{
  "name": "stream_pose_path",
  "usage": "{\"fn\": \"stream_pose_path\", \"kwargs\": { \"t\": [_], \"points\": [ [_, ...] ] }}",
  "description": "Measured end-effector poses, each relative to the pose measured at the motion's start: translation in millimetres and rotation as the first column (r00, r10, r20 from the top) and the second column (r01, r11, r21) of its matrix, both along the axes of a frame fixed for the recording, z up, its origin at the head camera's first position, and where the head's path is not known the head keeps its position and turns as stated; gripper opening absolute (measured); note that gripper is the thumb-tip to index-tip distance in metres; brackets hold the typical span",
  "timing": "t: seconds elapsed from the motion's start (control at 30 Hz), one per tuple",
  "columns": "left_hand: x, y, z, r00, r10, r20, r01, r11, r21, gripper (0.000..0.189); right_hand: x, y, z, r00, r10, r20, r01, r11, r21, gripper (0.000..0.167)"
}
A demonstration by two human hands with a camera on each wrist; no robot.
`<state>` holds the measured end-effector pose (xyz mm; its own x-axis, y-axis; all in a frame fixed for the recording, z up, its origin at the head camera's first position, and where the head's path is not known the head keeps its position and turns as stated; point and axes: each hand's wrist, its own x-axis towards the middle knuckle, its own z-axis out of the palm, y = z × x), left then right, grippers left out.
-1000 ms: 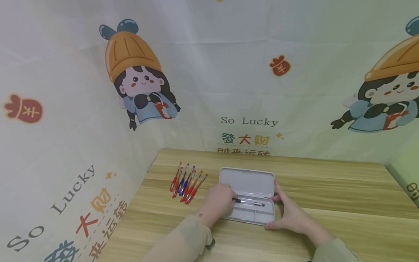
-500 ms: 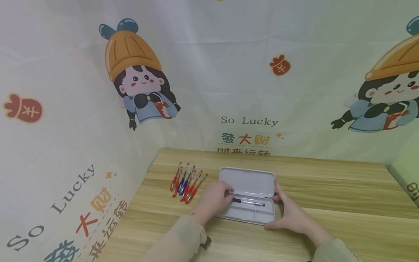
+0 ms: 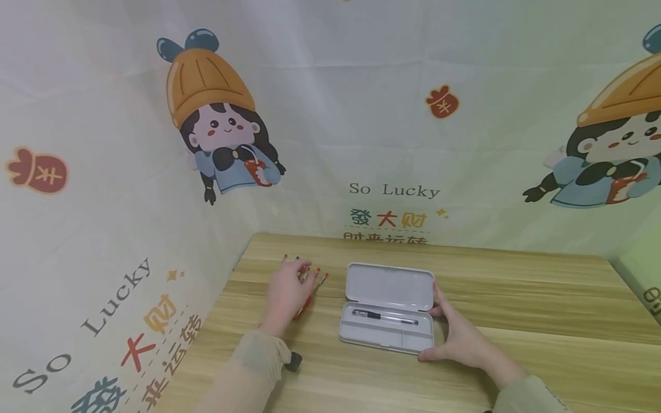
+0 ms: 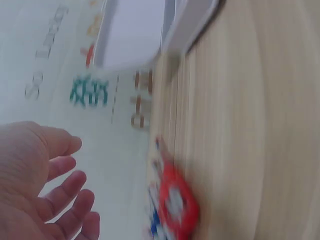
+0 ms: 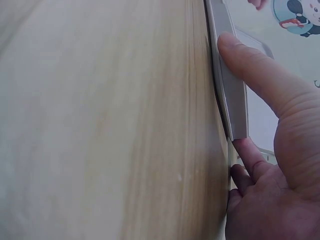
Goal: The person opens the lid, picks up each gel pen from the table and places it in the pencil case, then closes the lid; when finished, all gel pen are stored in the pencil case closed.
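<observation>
A light grey pencil case (image 3: 369, 338) lies open on the wooden table, lid folded back. One pen (image 3: 384, 316) with a clear barrel and black grip lies in its long rear compartment. My right hand (image 3: 462, 338) holds the case at its right end; the right wrist view shows the thumb (image 5: 250, 65) against the front wall. Over the pens to the left hovers my left hand (image 3: 289, 289), fingers spread and loosely bent, nothing held. Red pens (image 4: 177, 200) and blue pens (image 4: 157, 225) lie below it, blurred in the left wrist view and partly covered in the head view.
The wooden table (image 3: 516, 292) extends to the right of the case. A printed cloth (image 3: 310, 115) with cartoon figures hangs behind and along the left side. A dark wrist strap piece (image 3: 293, 361) shows at the left cuff.
My left hand has left the black pen in the case and moved left over the red and blue pens. My right hand stays on the case.
</observation>
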<state>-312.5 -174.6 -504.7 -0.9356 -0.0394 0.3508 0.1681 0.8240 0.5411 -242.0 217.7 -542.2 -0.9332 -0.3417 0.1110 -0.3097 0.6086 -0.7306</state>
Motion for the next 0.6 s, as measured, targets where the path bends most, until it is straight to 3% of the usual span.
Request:
{"fn": "stream_pose_path", "kwargs": {
  "t": [0.13, 0.27, 0.47, 0.6],
  "points": [
    [-9.7, -27.7, -4.1, 0.995, 0.090, 0.040, -0.090, 0.996, -0.001, 0.037, -0.1, 0, 0.5, 1.000, -0.001, 0.003, 0.001, 1.000, 0.000, 0.162],
    [-16.7, -48.8, -8.4, 0.979, 0.169, 0.112, -0.167, 0.986, -0.028, 0.043, 1.0, 1, 2.3, 1.000, 0.003, 0.008, -0.003, 1.000, 0.001, 0.162],
    [-20.9, -70.2, -17.3, 0.950, 0.214, 0.228, -0.216, 0.976, -0.019, 0.050, 0.6, 1, 0.8, 1.000, 0.004, 0.007, -0.004, 1.000, 0.000, 0.163],
    [-20.3, -77.3, -24.2, 0.938, 0.223, 0.265, -0.225, 0.974, -0.021, 0.051, -0.9, 2, 0.1, 1.000, 0.007, 0.008, -0.007, 1.000, -0.001, 0.163]
  ]
}}
